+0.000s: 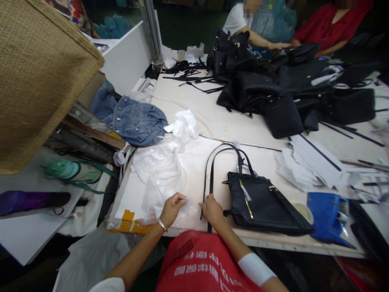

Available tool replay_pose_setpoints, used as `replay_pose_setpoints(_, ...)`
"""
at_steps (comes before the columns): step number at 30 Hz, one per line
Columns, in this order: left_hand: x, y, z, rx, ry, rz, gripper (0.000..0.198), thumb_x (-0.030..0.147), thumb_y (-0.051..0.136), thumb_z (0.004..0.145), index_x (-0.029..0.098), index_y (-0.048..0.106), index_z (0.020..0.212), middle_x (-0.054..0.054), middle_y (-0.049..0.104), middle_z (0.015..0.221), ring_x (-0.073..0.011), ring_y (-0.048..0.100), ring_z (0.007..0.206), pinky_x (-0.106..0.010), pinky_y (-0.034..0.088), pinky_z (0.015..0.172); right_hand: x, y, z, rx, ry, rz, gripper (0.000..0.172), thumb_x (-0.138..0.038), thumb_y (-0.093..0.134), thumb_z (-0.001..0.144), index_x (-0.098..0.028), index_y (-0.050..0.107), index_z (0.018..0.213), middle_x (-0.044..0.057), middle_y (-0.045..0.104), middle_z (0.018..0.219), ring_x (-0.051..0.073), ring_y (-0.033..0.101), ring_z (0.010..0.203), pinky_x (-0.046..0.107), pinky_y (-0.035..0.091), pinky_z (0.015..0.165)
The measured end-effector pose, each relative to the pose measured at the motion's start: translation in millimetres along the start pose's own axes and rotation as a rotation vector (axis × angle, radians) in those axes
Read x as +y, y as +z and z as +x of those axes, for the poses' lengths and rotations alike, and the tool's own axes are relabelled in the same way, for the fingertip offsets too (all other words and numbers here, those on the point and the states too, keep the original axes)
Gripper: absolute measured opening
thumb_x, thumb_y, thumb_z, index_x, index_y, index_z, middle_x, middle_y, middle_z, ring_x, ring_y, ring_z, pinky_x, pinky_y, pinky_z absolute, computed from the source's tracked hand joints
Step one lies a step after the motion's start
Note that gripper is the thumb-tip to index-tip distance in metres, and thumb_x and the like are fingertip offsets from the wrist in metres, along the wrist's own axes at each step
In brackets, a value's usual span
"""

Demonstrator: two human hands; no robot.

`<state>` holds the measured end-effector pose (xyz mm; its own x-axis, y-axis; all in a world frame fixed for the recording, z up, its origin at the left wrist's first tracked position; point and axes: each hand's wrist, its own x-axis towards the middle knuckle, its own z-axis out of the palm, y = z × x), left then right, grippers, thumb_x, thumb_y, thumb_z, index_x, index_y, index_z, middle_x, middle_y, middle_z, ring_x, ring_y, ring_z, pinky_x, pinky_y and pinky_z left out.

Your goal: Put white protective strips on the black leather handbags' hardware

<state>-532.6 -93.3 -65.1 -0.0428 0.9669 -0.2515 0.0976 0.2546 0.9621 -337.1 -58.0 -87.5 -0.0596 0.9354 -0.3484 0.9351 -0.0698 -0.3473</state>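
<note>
Cream worktable (212, 117); thin black strap (211, 178), looped, pinched in right hand (212, 209).

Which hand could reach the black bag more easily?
Probably the right hand: it rests on the black strap right beside the black bag. The left hand is farther away, pinching clear plastic wrap.

A handbag (261, 202) lies on the table (212, 117), right of the tissue paper (164, 170), behind both hands
</note>
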Motion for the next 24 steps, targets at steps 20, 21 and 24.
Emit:
replay_pose_setpoints(20, 4.2, 6.0, -0.1, 0.032, -0.018, -0.014, 0.022, 0.038, 0.057, 0.08, 0.017, 0.064, 0.08, 0.001, 0.062, 0.073, -0.0136, 0.053, 0.071, -0.025, 0.04, 0.068, -25.8, -52.6, -7.3, 0.078, 0.06, 1.399, 0.034, -0.043, 0.069, 0.07, -0.02, 0.045, 0.078, -0.005, 0.059, 0.057, 0.011, 0.06, 0.051, 0.024, 0.053, 0.054)
replay_pose_setpoints(21, 5.2, 6.5, -0.6, 0.034, -0.01, -0.001, 0.022, 0.038, 0.056, 0.08, 0.017, 0.064, 0.081, 0.001, 0.062, 0.073, -0.0135, 0.052, 0.07, -0.024, 0.04, 0.068, -27.1, -51.2, -7.3, 0.081, 0.068, 1.397, 0.034, -0.043, 0.069, 0.07, -0.02, 0.045, 0.078, -0.005, 0.059, 0.057, 0.011, 0.06, 0.051, 0.025, 0.054, 0.054)
replay_pose_setpoints(24, 7.5, 7.8, -2.3, 0.042, 0.012, 0.027, 0.023, 0.038, 0.056, 0.08, 0.017, 0.064, 0.082, 0.001, 0.061, 0.073, -0.0135, 0.052, 0.07, -0.024, 0.039, 0.066, -29.3, -48.2, -7.7, 0.08, 0.085, 1.384, 0.036, -0.044, 0.07, 0.069, -0.02, 0.043, 0.076, -0.005, 0.059, 0.056, 0.012, 0.061, 0.051, 0.026, 0.055, 0.053)
